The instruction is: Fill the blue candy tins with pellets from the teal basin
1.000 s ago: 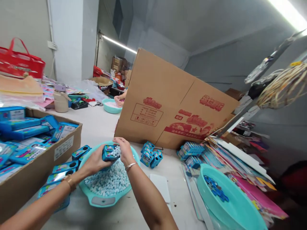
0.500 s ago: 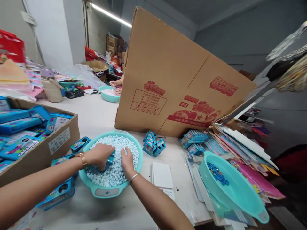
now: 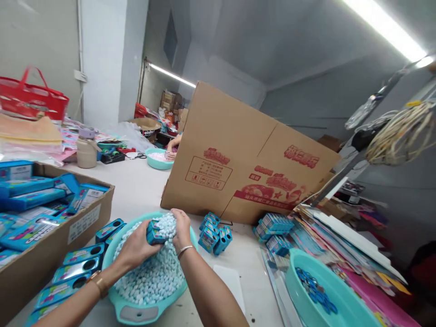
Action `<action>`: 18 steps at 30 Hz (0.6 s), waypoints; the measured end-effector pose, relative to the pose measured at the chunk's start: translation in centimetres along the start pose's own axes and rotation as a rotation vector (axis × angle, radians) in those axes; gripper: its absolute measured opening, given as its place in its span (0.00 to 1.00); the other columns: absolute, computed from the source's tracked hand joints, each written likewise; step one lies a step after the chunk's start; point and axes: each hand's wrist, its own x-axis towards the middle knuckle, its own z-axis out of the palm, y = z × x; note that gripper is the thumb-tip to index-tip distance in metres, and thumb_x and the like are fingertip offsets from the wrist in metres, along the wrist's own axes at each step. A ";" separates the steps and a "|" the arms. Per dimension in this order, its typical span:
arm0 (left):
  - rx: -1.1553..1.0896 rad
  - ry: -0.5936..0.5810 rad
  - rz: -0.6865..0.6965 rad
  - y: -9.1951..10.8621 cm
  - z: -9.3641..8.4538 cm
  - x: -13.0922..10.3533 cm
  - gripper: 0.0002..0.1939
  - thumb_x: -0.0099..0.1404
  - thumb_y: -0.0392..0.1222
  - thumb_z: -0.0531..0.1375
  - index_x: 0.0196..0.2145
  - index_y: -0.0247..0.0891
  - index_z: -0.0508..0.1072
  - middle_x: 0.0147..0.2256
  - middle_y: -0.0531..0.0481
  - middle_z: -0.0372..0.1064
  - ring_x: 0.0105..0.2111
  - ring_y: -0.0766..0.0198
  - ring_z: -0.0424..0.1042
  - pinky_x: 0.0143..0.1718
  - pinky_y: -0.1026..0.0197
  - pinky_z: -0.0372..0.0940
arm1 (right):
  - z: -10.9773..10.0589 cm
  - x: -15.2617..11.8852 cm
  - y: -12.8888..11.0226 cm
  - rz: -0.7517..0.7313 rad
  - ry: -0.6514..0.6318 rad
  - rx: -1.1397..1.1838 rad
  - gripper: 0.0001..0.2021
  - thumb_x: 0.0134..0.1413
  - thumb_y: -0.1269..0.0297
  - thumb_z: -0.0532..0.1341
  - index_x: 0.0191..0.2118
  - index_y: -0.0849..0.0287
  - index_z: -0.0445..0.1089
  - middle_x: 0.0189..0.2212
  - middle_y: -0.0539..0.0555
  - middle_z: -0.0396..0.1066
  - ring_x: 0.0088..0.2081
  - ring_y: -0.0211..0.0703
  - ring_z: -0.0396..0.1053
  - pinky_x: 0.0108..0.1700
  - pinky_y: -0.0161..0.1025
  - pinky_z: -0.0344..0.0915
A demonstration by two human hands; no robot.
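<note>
My left hand (image 3: 138, 247) grips a small blue candy box (image 3: 154, 232) above a turquoise basin (image 3: 117, 299). Small pale blue and white candies (image 3: 148, 281) fill much of the basin. Cupped against the box's right side, my right hand (image 3: 181, 229) holds a heap of these candies (image 3: 166, 225), and some are spilling down between the hands. The heap hides the side of the box that faces my right hand. Left of the basin stand several blue boxes (image 3: 81, 254) with round dark holes.
A carton (image 3: 90, 222) of blue boxes is at left. A large cardboard sheet (image 3: 235, 159) stands behind small box stacks (image 3: 213, 234). A white scale (image 3: 230, 284) lies right of the basin, beyond it a second basin (image 3: 327, 277) with blue rings. A co-worker's hand (image 3: 170, 152) is at the back.
Both hands have risen out of the candies. The blue box came up in my left hand, and my right hand brought a heap of candies against it. The camera view has tilted up.
</note>
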 end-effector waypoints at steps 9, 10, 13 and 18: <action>0.005 -0.002 -0.025 1.1 -0.3 0.3 0.35 0.52 0.47 0.64 0.57 0.35 0.63 0.45 0.38 0.76 0.46 0.40 0.76 0.44 0.51 0.65 | 0.8 0.2 -1.6 0.026 -0.134 -0.247 0.08 0.33 0.63 0.66 0.23 0.61 0.76 0.23 0.51 0.74 0.29 0.39 0.68 0.36 0.36 0.64; 0.012 -0.008 -0.021 1.2 -0.5 0.3 0.35 0.52 0.47 0.63 0.56 0.35 0.64 0.45 0.38 0.76 0.46 0.40 0.76 0.44 0.51 0.65 | 0.8 0.1 -1.6 0.029 -0.143 -0.264 0.07 0.33 0.63 0.66 0.23 0.61 0.75 0.23 0.50 0.73 0.28 0.39 0.67 0.35 0.36 0.63; 0.029 -0.024 -0.029 1.3 -0.7 0.3 0.34 0.51 0.46 0.63 0.55 0.35 0.65 0.44 0.39 0.76 0.45 0.40 0.76 0.43 0.52 0.64 | 0.9 -0.2 -1.5 0.022 -0.156 -0.297 0.06 0.34 0.63 0.66 0.22 0.60 0.75 0.22 0.50 0.72 0.28 0.39 0.66 0.35 0.36 0.62; -0.050 -0.031 -0.083 1.4 -0.7 0.4 0.34 0.51 0.48 0.65 0.54 0.37 0.65 0.45 0.40 0.76 0.47 0.42 0.76 0.44 0.53 0.64 | 1.0 -0.5 -2.1 0.000 -0.213 -0.370 0.08 0.37 0.60 0.66 0.23 0.60 0.76 0.24 0.50 0.73 0.30 0.39 0.66 0.36 0.35 0.61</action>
